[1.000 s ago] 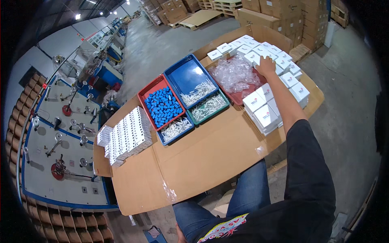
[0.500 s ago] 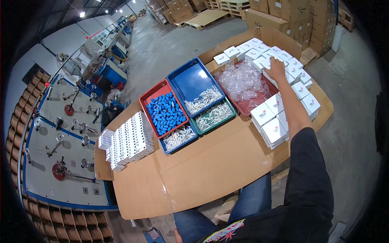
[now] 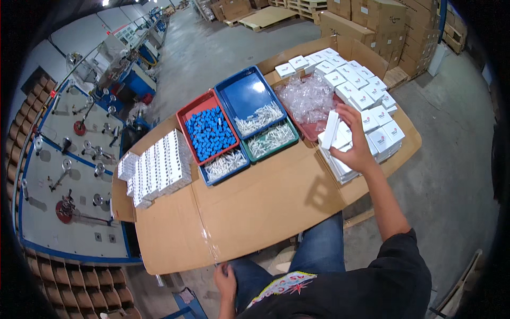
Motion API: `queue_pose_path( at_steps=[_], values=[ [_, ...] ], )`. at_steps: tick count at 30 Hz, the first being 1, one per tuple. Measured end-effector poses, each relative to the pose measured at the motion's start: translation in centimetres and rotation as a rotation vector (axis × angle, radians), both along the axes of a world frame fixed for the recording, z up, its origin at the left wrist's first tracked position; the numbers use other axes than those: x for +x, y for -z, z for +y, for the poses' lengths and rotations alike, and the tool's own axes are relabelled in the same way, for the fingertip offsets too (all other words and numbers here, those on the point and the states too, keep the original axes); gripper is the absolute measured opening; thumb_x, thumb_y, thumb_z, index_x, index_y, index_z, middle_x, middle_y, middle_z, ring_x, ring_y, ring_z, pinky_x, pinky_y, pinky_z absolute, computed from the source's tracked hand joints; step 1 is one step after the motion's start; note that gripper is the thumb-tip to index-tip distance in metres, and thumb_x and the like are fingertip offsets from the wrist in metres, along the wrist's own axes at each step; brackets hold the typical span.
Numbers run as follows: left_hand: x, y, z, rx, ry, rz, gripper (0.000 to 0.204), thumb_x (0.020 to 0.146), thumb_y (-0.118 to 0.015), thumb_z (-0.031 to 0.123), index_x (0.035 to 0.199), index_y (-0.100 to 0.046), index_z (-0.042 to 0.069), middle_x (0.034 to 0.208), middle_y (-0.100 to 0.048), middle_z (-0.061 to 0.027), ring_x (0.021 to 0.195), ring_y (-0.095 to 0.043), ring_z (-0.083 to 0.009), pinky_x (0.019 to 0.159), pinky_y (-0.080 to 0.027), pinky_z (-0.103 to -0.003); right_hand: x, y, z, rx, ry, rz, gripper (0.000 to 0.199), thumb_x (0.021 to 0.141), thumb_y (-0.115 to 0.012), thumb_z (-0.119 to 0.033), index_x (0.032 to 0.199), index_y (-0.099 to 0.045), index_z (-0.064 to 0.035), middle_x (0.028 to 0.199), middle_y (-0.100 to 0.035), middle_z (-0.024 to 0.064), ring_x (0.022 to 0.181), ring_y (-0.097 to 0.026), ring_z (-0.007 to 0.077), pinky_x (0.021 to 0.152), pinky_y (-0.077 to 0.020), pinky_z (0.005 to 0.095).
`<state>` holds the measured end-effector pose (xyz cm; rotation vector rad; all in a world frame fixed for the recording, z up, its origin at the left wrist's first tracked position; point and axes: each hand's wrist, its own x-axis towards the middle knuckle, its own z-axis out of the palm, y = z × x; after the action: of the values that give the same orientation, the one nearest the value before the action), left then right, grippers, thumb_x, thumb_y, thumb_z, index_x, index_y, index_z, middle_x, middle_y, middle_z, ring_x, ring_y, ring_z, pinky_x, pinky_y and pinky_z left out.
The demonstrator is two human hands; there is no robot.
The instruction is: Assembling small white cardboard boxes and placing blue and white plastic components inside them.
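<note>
My right hand (image 3: 355, 142) is closed on a small white box (image 3: 330, 129), thumb on its lower end and fingers at the upper end. It holds the box tilted, above the near stack of white boxes (image 3: 380, 140) on the right of the cardboard-covered table. Beyond it, many more such boxes (image 3: 362, 100) lie in rows. By my lap, near the table's front edge, my left hand (image 3: 226, 282) is loosely curled with its fingers a little apart, and nothing shows in it.
On the cardboard tabletop (image 3: 255, 212) stand a red tray (image 3: 183, 119) of blue parts, a large blue tray (image 3: 239, 87), a green tray (image 3: 293, 139) and a small blue tray (image 3: 206, 179) with white pieces. Clear plastic pieces (image 3: 308, 98) fill another red tray. White cartons (image 3: 162, 167) stand left.
My right hand has come back toward me from the far rows, now with a white box in it. My left hand has risen into view near the table edge. The view has shifted slightly.
</note>
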<state>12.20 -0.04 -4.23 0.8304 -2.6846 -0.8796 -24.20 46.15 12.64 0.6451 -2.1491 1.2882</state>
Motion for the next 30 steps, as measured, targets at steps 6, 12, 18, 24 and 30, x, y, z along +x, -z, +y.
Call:
queue_pose_path(
  at_steps=[6, 12, 18, 24, 30],
  values=[
    [-9.3, -8.3, 8.6, 0.543, 0.326, 0.041, 0.028, 0.098, -0.067, 0.01, 0.123, -0.065, -0.002, 0.117, -0.068, -0.0149, 0.108, -0.065, -0.0186, 0.096, -0.051, -0.032, 8.2, 0.7, -4.5, -0.046, -0.237, -0.078, 0.085, 0.068, -0.081, -0.003, 0.144, -0.044, -0.0065, 0.147, -0.047, 0.019, 0.142, -0.044, 0.0372, 0.118, -0.0352, 0.0456],
    [-13.6, -12.4, 13.7, 1.007, 0.616, 0.217, 0.06, 0.107, -0.053, 0.031, 0.16, -0.034, 0.009, 0.132, -0.06, -0.0105, 0.117, -0.061, -0.02, 0.102, -0.048, -0.034, 17.0, 2.1, -10.8, -0.095, -0.433, -0.296, 0.086, 0.068, -0.081, -0.003, 0.146, -0.044, -0.0054, 0.149, -0.046, 0.0188, 0.143, -0.043, 0.0365, 0.119, -0.0334, 0.0445],
    [-10.9, -13.0, 14.0, 1.554, 0.391, -0.04, 0.057, 0.108, -0.042, 0.054, 0.136, -0.053, 0.006, 0.108, -0.066, -0.0062, 0.093, -0.068, -0.0158, 0.078, -0.057, -0.031, 23.0, 2.9, -14.9, 0.024, -0.513, -0.421, 0.094, 0.072, -0.081, -0.011, 0.153, -0.037, -0.0009, 0.151, -0.038, 0.022, 0.143, -0.04, 0.0387, 0.117, -0.035, 0.0431],
    [-7.1, -13.3, 12.4, 1.658, 0.263, 0.062, 0.057, 0.105, -0.045, 0.059, 0.134, -0.052, 0.011, 0.113, -0.065, -0.0063, 0.099, -0.069, -0.018, 0.084, -0.059, -0.035, 25.7, 3.7, -18.4, 0.098, -0.494, -0.292, 0.093, 0.08, -0.082, -0.032, 0.154, -0.037, 0.001, 0.149, -0.042, 0.0236, 0.137, -0.047, 0.0401, 0.113, -0.0399, 0.0435],
    [-4.8, -13.4, 10.9, 1.715, 0.191, 0.11, 0.057, 0.104, -0.046, 0.061, 0.133, -0.055, 0.013, 0.112, -0.066, -0.0038, 0.097, -0.068, -0.0152, 0.081, -0.058, -0.032, 26.3, 4.1, -21.5, 0.133, -0.527, -0.082, 0.085, 0.093, -0.07, -0.048, 0.152, -0.041, 0.0054, 0.15, -0.044, 0.0283, 0.137, -0.048, 0.0427, 0.113, -0.0412, 0.0443]
  ],
)
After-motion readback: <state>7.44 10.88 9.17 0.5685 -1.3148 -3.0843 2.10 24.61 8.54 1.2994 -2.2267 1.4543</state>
